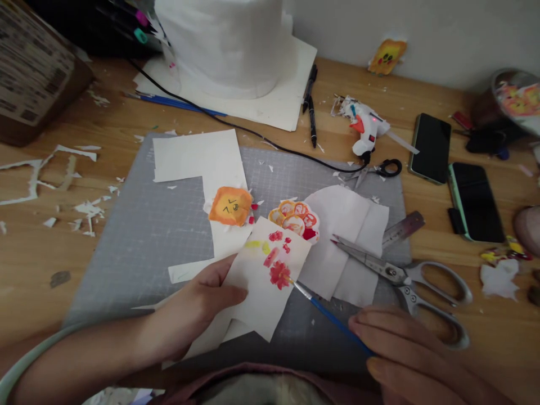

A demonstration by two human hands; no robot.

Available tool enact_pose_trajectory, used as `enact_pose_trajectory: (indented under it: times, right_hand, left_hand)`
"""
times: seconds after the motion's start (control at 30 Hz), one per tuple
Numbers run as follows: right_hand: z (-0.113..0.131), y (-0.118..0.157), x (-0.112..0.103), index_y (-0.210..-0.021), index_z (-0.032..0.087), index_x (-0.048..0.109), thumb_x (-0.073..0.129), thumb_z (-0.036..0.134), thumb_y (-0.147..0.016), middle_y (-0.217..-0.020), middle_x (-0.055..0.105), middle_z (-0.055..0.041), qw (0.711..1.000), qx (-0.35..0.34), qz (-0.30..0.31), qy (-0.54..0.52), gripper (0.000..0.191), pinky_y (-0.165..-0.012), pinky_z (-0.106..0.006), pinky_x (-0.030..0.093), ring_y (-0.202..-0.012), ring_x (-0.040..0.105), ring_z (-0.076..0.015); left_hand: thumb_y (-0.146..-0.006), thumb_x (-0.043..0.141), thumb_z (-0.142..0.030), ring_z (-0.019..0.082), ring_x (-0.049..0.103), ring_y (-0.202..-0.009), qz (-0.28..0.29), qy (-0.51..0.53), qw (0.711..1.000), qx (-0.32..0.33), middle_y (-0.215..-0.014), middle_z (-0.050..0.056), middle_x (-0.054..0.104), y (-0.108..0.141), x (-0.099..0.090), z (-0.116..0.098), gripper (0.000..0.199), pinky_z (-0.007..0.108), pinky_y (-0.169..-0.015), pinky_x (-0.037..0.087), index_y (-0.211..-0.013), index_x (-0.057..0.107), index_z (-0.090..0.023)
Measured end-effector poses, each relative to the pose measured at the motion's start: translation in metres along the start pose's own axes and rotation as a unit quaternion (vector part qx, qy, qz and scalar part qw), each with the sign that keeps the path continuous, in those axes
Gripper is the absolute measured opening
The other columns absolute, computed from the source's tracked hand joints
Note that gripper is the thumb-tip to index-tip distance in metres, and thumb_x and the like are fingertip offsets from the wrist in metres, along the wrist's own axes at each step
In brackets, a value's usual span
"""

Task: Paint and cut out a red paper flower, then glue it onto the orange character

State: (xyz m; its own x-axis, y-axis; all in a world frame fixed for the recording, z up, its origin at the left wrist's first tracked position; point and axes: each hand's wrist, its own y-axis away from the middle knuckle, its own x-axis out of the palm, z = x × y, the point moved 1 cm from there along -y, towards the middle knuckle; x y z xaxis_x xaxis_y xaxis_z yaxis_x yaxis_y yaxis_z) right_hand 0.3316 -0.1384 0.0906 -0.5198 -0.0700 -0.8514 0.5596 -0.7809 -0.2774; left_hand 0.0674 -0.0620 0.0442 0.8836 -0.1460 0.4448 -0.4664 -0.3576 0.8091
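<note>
Paper (255, 292) painted with red flowers and yellow-green strokes is tilted over the grey cutting mat (126, 242), pinched between the thumb and fingers of the left hand (211, 295). The right hand (400, 343) holds a blue paintbrush (331, 318), its tip at the right edge of the largest flower (279, 275). The paper partly covers a paint-stained palette (295, 219); left of that lies an orange painted piece (231, 206) with a drawn face. Large scissors (396, 274) lie open at right, blades over a white sheet (337, 236).

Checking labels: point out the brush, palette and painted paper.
Brush (332, 318): head view, blue handle.
Palette (294, 223): head view, central well.
Painted paper (260, 281): head view, bare patch left of the largest red flower.
</note>
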Motion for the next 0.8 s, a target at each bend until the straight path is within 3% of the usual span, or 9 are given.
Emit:
enact_pose_trajectory:
  times: [0.07, 0.17, 0.23, 0.3, 0.4, 0.53, 0.8]
  right_hand:
    - [-0.002, -0.009, -0.007, -0.088, 0.024, 0.068, 0.044, 0.029, -0.102, -0.082, 0.077, -0.0021, 0.999, -0.041, 0.036, -0.001, 0.028, -0.075, -0.019, 0.063, -0.077, 0.075, -0.014]
    - [-0.003, -0.012, 0.008, -0.083, 0.019, 0.067, 0.046, 0.023, -0.101, -0.08, 0.077, -0.0026, 0.999, -0.047, -0.015, 0.004, 0.028, -0.084, -0.014, 0.059, -0.081, 0.074, -0.0108]
    - [-0.002, -0.007, 0.026, -0.076, 0.02, 0.063, 0.044, 0.023, -0.102, -0.077, 0.074, -0.0015, 0.981, -0.048, -0.186, -0.017, 0.032, -0.09, -0.017, 0.058, -0.079, 0.073, -0.0106]
    - [-0.003, -0.001, 0.045, -0.078, 0.018, 0.063, 0.047, 0.02, -0.099, -0.085, 0.074, -0.0043, 0.976, -0.046, -0.214, -0.021, 0.026, -0.095, -0.021, 0.057, -0.087, 0.072, -0.0124]
    - [-0.006, 0.005, 0.054, -0.078, 0.018, 0.063, 0.044, 0.019, -0.098, -0.089, 0.072, -0.0066, 0.974, -0.07, -0.214, -0.002, 0.027, -0.094, -0.021, 0.057, -0.091, 0.071, -0.0127]
    - [-0.008, 0.008, 0.047, -0.077, 0.021, 0.064, 0.045, 0.017, -0.096, -0.093, 0.073, -0.006, 0.977, -0.078, -0.199, 0.014, 0.027, -0.09, -0.023, 0.059, -0.094, 0.07, -0.0142]
    - [-0.003, 0.01, 0.055, -0.082, 0.019, 0.065, 0.039, 0.02, -0.1, -0.103, 0.071, -0.0055, 0.975, -0.06, -0.214, -0.023, 0.031, -0.104, -0.023, 0.051, -0.104, 0.067, -0.0129]
  left_hand:
    - [-0.064, 0.072, -0.018, 0.017, 0.064, -0.055, 0.004, 0.003, 1.0, 0.003, -0.059, -0.001, 0.07, 0.0, 0.001, -0.001, 0.029, 0.022, -0.051, 0.048, -0.093, 0.072, -0.02]
    - [-0.064, 0.072, -0.017, 0.016, 0.064, -0.053, 0.008, 0.008, 1.0, 0.004, -0.062, 0.0, 0.072, 0.0, 0.003, -0.002, 0.021, 0.022, -0.051, 0.047, -0.085, 0.071, -0.02]
    - [-0.065, 0.072, -0.017, 0.015, 0.064, -0.053, 0.014, 0.009, 1.0, 0.006, -0.064, 0.0, 0.073, 0.0, 0.004, -0.003, 0.017, 0.022, -0.051, 0.048, -0.082, 0.071, -0.02]
    - [-0.065, 0.071, -0.016, 0.015, 0.064, -0.052, 0.015, 0.007, 1.0, 0.008, -0.064, 0.001, 0.074, 0.0, 0.005, -0.004, 0.016, 0.022, -0.051, 0.048, -0.081, 0.07, -0.019]
    - [-0.065, 0.071, -0.017, 0.016, 0.064, -0.052, 0.013, 0.006, 1.0, 0.008, -0.062, 0.0, 0.073, 0.0, 0.005, -0.003, 0.021, 0.023, -0.052, 0.048, -0.086, 0.071, -0.02]
    - [-0.065, 0.073, -0.019, 0.018, 0.066, -0.057, 0.011, 0.004, 1.0, 0.005, -0.059, -0.001, 0.071, -0.001, 0.002, -0.003, 0.035, 0.023, -0.052, 0.049, -0.1, 0.071, -0.02]
    - [-0.066, 0.074, -0.021, 0.016, 0.064, -0.054, 0.006, -0.013, 1.0, 0.008, -0.061, -0.001, 0.072, -0.001, 0.002, -0.003, 0.03, 0.022, -0.053, 0.048, -0.095, 0.071, -0.02]
